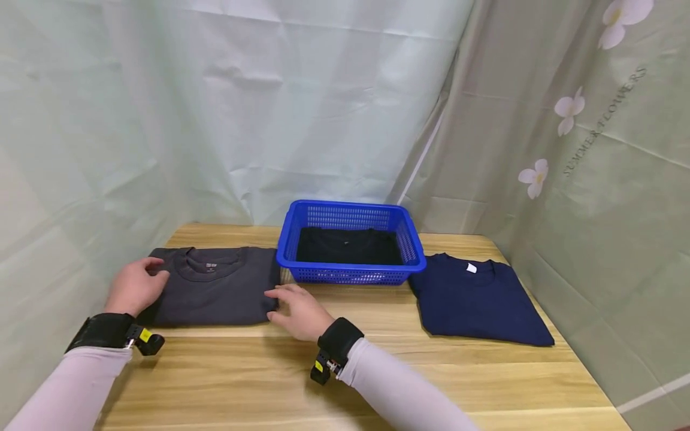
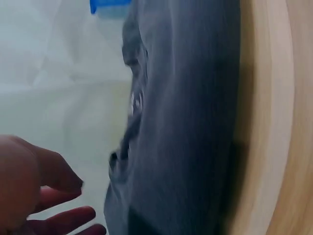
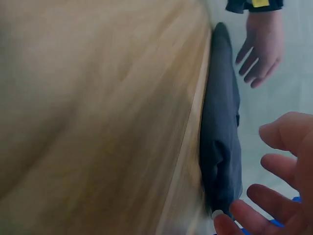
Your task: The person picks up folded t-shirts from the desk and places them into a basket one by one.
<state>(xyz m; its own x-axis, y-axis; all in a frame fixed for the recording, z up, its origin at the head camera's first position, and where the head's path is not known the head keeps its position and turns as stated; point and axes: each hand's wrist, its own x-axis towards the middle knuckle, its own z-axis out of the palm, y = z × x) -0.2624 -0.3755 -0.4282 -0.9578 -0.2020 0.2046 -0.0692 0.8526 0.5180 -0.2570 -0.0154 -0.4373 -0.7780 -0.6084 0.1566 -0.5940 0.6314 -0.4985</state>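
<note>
Pale sleeves and black wrist straps fill the near edge of the head view, and beyond them both hands flank a folded dark grey T-shirt (image 1: 212,287) lying flat on the left part of the wooden table (image 1: 377,371), collar turned toward the far curtain. At the shirt's left edge near the shoulder is the left hand (image 1: 133,286), fingers loosely bent toward the cloth; the left wrist view shows those fingers (image 2: 63,218) apart from the fabric with nothing between them, so it is relaxed and empty. Beside the shirt's near right corner, the right hand (image 1: 302,311) lies low over the table with fingers spread and straight, likewise holding nothing; whether a fingertip touches the hem is hard to tell. Just beyond that corner stands a blue basket (image 1: 350,209) with a black garment (image 1: 347,245) folded inside it, and a navy T-shirt (image 1: 477,299) lies folded to the basket's right, well apart from the hands. By the look of it, the grey shirt is light, soft and limp: it would sag and unfold if lifted by one corner, so sliding flat fingers under both side edges seems the safer hold.
</note>
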